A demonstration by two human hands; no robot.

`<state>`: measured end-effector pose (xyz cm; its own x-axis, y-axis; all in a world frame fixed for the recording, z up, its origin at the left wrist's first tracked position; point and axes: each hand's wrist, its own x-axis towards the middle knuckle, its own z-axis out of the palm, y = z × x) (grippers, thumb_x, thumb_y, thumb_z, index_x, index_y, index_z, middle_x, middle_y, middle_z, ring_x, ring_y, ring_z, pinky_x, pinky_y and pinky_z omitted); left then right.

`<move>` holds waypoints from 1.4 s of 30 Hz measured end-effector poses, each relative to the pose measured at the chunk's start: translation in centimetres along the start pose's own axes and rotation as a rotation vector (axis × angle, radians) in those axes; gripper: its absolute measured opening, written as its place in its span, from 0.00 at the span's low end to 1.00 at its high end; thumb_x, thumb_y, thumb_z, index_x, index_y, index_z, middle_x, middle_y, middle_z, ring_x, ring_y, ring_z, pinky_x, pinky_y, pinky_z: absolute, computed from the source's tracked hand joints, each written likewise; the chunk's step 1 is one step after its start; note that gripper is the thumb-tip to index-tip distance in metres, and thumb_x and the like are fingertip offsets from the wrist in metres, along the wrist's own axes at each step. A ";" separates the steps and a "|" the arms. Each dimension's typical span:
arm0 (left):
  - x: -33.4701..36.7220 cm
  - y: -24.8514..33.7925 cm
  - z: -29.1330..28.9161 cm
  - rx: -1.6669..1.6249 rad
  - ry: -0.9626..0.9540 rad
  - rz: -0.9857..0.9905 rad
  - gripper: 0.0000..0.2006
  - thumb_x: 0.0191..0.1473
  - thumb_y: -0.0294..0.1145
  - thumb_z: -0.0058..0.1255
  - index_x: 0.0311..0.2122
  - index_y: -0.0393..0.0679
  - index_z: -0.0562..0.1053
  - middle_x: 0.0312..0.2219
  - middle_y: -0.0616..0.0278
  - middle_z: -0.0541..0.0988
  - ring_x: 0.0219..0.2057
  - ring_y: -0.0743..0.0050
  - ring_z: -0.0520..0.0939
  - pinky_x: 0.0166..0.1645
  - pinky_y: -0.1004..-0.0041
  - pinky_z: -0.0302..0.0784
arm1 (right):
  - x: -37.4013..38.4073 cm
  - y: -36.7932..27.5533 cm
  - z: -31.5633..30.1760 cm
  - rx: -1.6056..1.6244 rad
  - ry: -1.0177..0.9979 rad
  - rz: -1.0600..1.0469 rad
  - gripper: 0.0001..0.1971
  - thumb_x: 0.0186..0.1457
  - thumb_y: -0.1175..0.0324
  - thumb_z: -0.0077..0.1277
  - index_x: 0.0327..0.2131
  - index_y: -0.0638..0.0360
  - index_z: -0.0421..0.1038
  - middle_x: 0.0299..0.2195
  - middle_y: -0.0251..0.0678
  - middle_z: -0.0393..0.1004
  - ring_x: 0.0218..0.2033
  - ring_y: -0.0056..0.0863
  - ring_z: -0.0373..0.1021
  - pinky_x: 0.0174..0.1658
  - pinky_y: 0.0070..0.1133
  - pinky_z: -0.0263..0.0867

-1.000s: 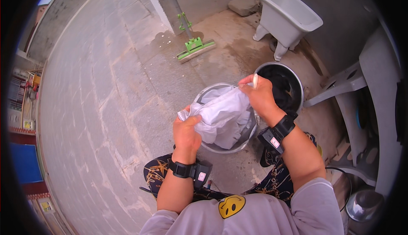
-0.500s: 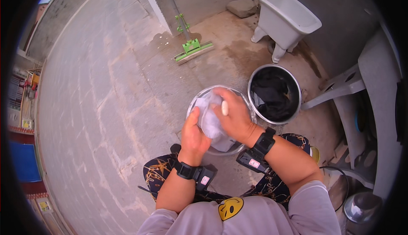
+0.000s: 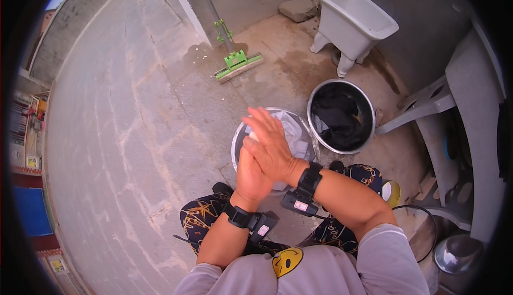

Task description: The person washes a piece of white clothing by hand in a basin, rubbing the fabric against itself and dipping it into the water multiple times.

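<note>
My two hands are pressed together above a metal basin (image 3: 235, 146). My right hand (image 3: 273, 144) lies over the left, its fingers stretched out toward the far left. Below it, my left hand (image 3: 251, 175) has its thumb up and most of its fingers hidden. A small part of a white bar of soap (image 3: 253, 136) shows between them, by the left thumb; the rest is covered. Wet white cloth (image 3: 293, 131) lies in the basin, just beyond my right hand, and neither hand appears to grip it.
A second metal basin (image 3: 370, 100) with dark cloth (image 3: 336, 119) stands to the right. Beyond are a white footed ceramic tub (image 3: 350, 20), a stone (image 3: 297, 9) and a green-and-grey mop (image 3: 235, 63). A grey stand (image 3: 473, 103) and a shiny metal bowl (image 3: 458, 253) are at the right.
My hands have let go of the white cloth, which now lies in the basin. They have come together, with the soap going from my right hand's grip to between both hands.
</note>
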<state>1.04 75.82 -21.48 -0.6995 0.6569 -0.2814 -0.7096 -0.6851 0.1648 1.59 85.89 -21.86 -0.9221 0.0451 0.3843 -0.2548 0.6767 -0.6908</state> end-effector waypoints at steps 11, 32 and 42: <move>-0.1 -0.6 -1.0 0.395 -0.131 0.017 0.27 0.61 0.48 0.28 0.60 0.41 0.52 0.58 0.58 0.58 0.59 0.63 0.58 0.62 0.65 0.50 | 1.0 -0.4 -0.7 0.098 0.146 0.165 0.26 0.57 0.52 0.37 0.49 0.66 0.61 0.47 0.54 0.64 0.51 0.48 0.60 0.53 0.31 0.53; -0.1 -0.8 -1.1 0.654 0.179 0.307 0.09 0.56 0.27 0.45 0.42 0.40 0.69 0.33 0.66 0.75 0.32 0.83 0.74 0.38 0.79 0.70 | 1.1 0.7 -1.1 0.628 0.075 0.467 0.13 0.54 0.63 0.49 0.36 0.65 0.69 0.29 0.38 0.75 0.31 0.20 0.69 0.36 0.19 0.65; -0.2 -0.4 -0.3 0.666 0.174 0.149 0.13 0.56 0.32 0.38 0.43 0.37 0.67 0.35 0.57 0.74 0.35 0.68 0.77 0.38 0.71 0.74 | 0.8 0.8 -0.6 1.243 -0.292 0.927 0.13 0.54 0.62 0.50 0.34 0.64 0.70 0.27 0.35 0.73 0.31 0.17 0.67 0.37 0.19 0.64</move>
<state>1.48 75.87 -21.73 -0.8093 0.4727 -0.3487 -0.5465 -0.3885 0.7419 0.84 86.98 -21.75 -0.8717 -0.1527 -0.4657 0.4727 -0.5125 -0.7169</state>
